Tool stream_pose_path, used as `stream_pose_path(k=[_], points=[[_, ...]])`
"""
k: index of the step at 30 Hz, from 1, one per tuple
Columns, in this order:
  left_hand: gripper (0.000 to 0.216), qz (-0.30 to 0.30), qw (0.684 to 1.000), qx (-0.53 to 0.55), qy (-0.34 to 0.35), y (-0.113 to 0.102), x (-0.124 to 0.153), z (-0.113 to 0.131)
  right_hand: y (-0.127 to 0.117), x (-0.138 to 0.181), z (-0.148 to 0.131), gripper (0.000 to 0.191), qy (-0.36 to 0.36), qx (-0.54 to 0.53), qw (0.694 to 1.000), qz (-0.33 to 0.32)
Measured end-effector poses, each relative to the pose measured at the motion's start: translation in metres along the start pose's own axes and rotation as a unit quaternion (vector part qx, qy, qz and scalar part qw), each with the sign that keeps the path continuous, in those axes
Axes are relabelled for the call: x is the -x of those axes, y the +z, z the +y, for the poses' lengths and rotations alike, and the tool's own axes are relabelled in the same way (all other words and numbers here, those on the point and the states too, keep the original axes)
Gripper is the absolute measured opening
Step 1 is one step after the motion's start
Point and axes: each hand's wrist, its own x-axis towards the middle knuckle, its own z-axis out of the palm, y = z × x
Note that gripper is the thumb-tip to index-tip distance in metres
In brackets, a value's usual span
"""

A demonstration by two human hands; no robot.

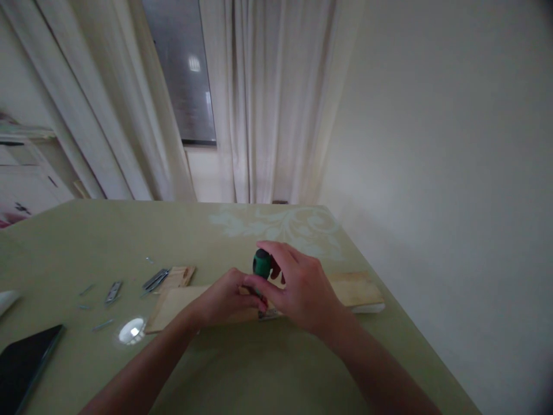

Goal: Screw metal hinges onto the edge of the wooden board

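Observation:
A short screwdriver (261, 263) with a green and black handle stands nearly upright over a long wooden board (352, 288). My right hand (300, 282) is closed round its handle, thumb on the near side. Beside it, my left hand (224, 300) is closed low against the board, its fingertips by the screwdriver's lower end. What those fingertips pinch is hidden. Under the hands, a small metal piece (270, 314) shows at the board's near edge. The screwdriver's tip is out of sight.
Left of the board lie a small wood piece (179, 278), metal hinges (155, 279), another metal plate (113, 291) and several loose screws (102, 325). A dark tablet or phone (28, 363) is at the table's (242, 374) near left. A wall (453, 202) runs along the right edge.

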Motion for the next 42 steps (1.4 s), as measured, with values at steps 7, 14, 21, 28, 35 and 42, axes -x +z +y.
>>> stream_pose_path(k=[7,14,21,28,35,42], points=[[0.020,-0.022,0.995,-0.086,0.037,-0.007,0.007,0.004,-0.010,0.001,-0.010,0.054,-0.035,-0.036,0.997,-0.061],[0.016,0.017,0.999,-0.031,0.014,0.000,0.001,-0.003,-0.004,-0.001,-0.001,0.051,-0.031,-0.005,0.998,-0.051],[0.024,-0.023,0.997,-0.063,0.041,-0.008,0.005,0.002,-0.007,-0.001,-0.004,0.071,-0.047,-0.077,0.995,-0.053],[0.016,0.008,1.000,-0.011,0.026,-0.003,0.002,-0.009,-0.004,-0.001,-0.001,0.054,-0.030,-0.073,0.996,-0.039],[0.020,-0.018,0.996,-0.048,0.073,-0.010,0.005,-0.001,-0.007,-0.001,-0.005,0.072,-0.040,-0.094,0.993,-0.051],[0.012,0.002,0.999,-0.020,0.026,0.000,0.001,-0.002,0.000,-0.001,0.003,0.041,-0.067,-0.060,0.996,0.002]])
